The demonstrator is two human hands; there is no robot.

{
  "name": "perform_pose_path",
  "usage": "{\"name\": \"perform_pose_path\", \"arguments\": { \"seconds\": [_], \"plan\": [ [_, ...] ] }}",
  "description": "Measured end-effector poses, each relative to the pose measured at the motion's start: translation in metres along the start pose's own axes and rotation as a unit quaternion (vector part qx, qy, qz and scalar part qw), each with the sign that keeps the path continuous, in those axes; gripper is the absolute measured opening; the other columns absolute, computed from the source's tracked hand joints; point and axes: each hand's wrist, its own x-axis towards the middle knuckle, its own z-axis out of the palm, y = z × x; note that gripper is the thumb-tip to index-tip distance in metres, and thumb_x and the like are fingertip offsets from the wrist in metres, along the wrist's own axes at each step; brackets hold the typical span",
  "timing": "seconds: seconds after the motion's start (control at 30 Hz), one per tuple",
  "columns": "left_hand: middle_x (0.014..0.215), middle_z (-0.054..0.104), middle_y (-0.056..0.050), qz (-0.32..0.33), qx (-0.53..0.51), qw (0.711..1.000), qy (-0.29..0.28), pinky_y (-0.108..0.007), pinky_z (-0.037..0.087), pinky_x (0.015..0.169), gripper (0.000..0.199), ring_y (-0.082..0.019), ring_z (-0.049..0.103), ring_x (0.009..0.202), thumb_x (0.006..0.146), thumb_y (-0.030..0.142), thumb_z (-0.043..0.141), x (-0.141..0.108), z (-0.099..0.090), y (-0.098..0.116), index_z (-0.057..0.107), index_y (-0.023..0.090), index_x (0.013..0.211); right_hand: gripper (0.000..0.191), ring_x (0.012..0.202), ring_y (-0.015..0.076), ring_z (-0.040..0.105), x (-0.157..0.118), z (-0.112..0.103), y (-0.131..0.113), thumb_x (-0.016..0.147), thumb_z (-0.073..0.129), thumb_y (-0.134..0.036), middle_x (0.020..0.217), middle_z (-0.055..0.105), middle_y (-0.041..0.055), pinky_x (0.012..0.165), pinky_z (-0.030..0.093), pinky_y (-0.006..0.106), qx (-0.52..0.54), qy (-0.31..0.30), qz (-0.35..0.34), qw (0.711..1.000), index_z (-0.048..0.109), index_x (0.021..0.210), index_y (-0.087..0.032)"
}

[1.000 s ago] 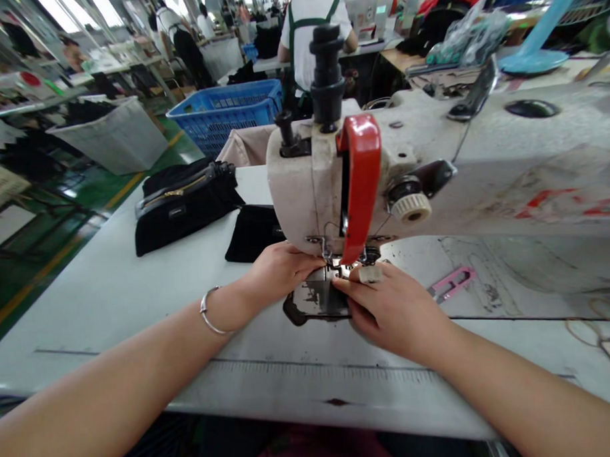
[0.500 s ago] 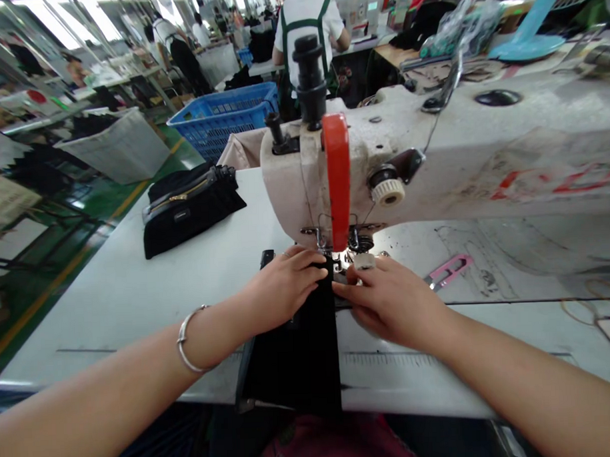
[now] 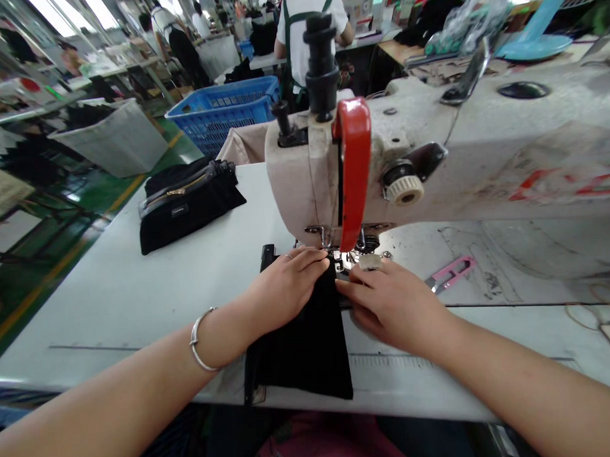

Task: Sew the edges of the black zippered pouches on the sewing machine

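A black fabric piece [image 3: 309, 351] lies under the head of a sewing machine [image 3: 303, 168], its near end close to the table's front edge. It looks like a pouch matching those on the left. My left hand [image 3: 291, 285], a ring on one finger, presses on its upper part with the fingers held together, tips near the presser foot [image 3: 340, 260]. At the fabric's right edge is my right hand [image 3: 382, 296], fingers bent and slightly apart, one fingertip touching the edge. A whitish piece [image 3: 370, 261] sits against its fingers. The needle point is hidden.
Stacked black zippered pouches [image 3: 191, 202] lie at the table's left. Pink thread snips [image 3: 451, 273] rest right of my right hand. Beyond the table stand a blue plastic basket [image 3: 225, 114] and a grey-white bin [image 3: 116, 142]. A co-worker [image 3: 303, 38] is behind the machine.
The near end of the black fabric has shifted away from me and a little right, and its lower right corner now shows. Both hands keep nearly the same places. The view has moved slightly.
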Motion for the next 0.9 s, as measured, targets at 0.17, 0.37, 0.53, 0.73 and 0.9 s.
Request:
{"name": "perform_pose_path", "arguments": {
  "seconds": [0.17, 0.37, 0.53, 0.73, 0.9],
  "plan": [
    [0.139, 0.053, -0.009, -0.130, -0.022, 0.991, -0.019, -0.047, 0.035, 0.116, 0.039, -0.025, 0.044, 0.133, 0.094, 0.023, 0.051, -0.024, -0.014, 0.009, 0.050, 0.017, 0.133, 0.033, 0.099, 0.0253, 0.056, -0.004, -0.004, 0.001, 0.083, 0.050, -0.014, 0.117, 0.061, 0.0107, 0.083, 0.043, 0.042, 0.057, 0.005, -0.027, 0.998, 0.062, 0.113, -0.018],
    [0.133, 0.048, -0.013, -0.424, -0.064, 0.902, 0.051, -0.048, 0.058, 0.086, 0.081, -0.028, 0.060, 0.107, 0.078, 0.044, 0.069, -0.091, -0.027, 0.040, 0.030, 0.024, 0.147, 0.032, 0.119, 0.0257, 0.049, -0.013, -0.025, -0.020, 0.079, 0.062, -0.024, 0.130, 0.058, 0.0079, 0.103, 0.035, 0.045, 0.138, -0.064, -0.045, 0.987, 0.062, 0.111, -0.020],
    [0.134, 0.047, -0.015, -0.406, -0.257, 0.872, 0.098, -0.022, 0.058, 0.057, 0.067, -0.019, 0.063, 0.095, 0.082, 0.024, 0.060, -0.101, -0.027, 0.042, 0.035, 0.024, 0.144, 0.030, 0.117, 0.0271, 0.049, -0.027, -0.017, -0.050, 0.079, 0.071, -0.041, 0.119, 0.061, 0.0070, 0.103, 0.037, 0.044, 0.126, -0.037, -0.005, 0.991, 0.062, 0.098, -0.019],
    [0.140, 0.047, -0.011, -0.234, -0.038, 0.969, 0.064, -0.052, 0.048, 0.104, 0.047, -0.029, 0.044, 0.131, 0.088, 0.014, 0.048, -0.086, -0.043, 0.069, 0.052, 0.022, 0.134, 0.009, 0.093, 0.0218, 0.056, -0.038, 0.012, -0.076, 0.088, 0.058, -0.014, 0.102, 0.065, 0.0060, 0.082, 0.044, 0.036, 0.102, 0.104, 0.025, 0.989, 0.062, 0.095, -0.017],
    [0.124, 0.062, -0.011, -0.040, -0.052, 0.998, 0.020, -0.038, 0.050, 0.102, 0.034, -0.022, 0.057, 0.115, 0.094, 0.016, 0.052, -0.077, -0.035, 0.102, 0.056, 0.014, 0.127, 0.020, 0.075, 0.0174, 0.053, -0.045, 0.017, -0.087, 0.097, 0.046, -0.017, 0.088, 0.064, 0.0048, 0.069, 0.041, 0.031, 0.132, 0.167, 0.033, 0.977, 0.063, 0.087, -0.017]
  ]
}}
